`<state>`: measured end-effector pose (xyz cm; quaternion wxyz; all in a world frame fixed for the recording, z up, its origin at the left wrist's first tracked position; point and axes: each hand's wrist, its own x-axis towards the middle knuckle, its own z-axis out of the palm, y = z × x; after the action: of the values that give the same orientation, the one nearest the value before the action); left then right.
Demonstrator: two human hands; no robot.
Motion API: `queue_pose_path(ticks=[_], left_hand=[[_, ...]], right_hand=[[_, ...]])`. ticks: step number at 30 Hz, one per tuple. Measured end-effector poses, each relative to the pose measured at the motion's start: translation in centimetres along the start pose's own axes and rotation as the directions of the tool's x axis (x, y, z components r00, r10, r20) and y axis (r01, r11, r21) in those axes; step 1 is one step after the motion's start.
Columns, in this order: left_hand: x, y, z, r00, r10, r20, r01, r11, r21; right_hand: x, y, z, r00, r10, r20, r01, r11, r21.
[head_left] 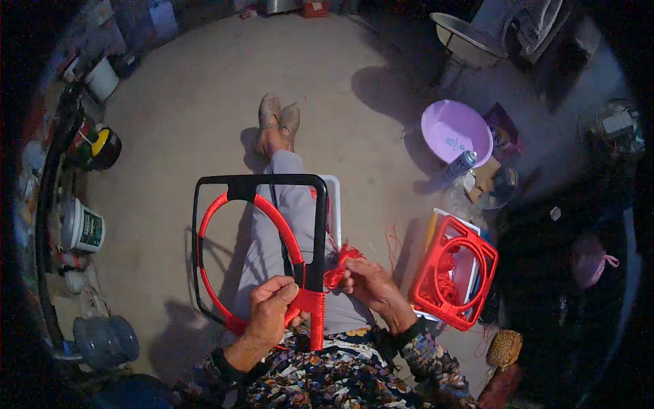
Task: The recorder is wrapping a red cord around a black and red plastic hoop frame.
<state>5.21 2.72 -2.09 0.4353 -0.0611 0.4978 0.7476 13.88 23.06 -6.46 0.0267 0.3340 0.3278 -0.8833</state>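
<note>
The left hand (271, 303) clamps the black frame (259, 180) upright-bar wrapping; the right hand (364, 279), just right of the bar, pinches the red cord bundle (340, 262).

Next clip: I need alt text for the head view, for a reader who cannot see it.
Seen from above, a seated person's left hand grips a black frame partly wrapped in red cord, while the right hand pulls a bundle of red cord beside it. A red woven frame and purple basin sit on the concrete floor.
</note>
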Motion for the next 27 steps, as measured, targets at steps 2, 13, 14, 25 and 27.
queue_pose_path(ticks=[2,13,14,25,27], left_hand=[[0.1,0.0,0.0,1.0,0.0,0.0,0.0,1.0,-0.015],[0.2,-0.2,-0.3,0.999,0.036,-0.001,-0.036,0.997,-0.07],[0.3,-0.2,-0.4,0.999,0.044,0.005,-0.044,0.996,-0.075],[0.1,0.5,-0.4,1.0,-0.023,0.003,0.024,0.999,-0.048],[0.1,0.4,-0.2,0.999,-0.026,0.026,0.027,0.999,-0.028]], right_hand=[[1.3,0.2,0.3,0.996,0.081,0.025,-0.078,0.992,-0.102],[1.5,1.0,-1.5,0.721,-0.493,0.486,0.623,0.156,-0.767],[1.4,0.7,-1.5,0.683,-0.452,0.574,0.675,0.091,-0.732],[-0.2,-4.1,-2.5,0.694,-0.401,0.598,0.6,-0.137,-0.788],[-1.6,-5.4,-3.3,0.706,-0.535,0.464,0.62,0.15,-0.77]])
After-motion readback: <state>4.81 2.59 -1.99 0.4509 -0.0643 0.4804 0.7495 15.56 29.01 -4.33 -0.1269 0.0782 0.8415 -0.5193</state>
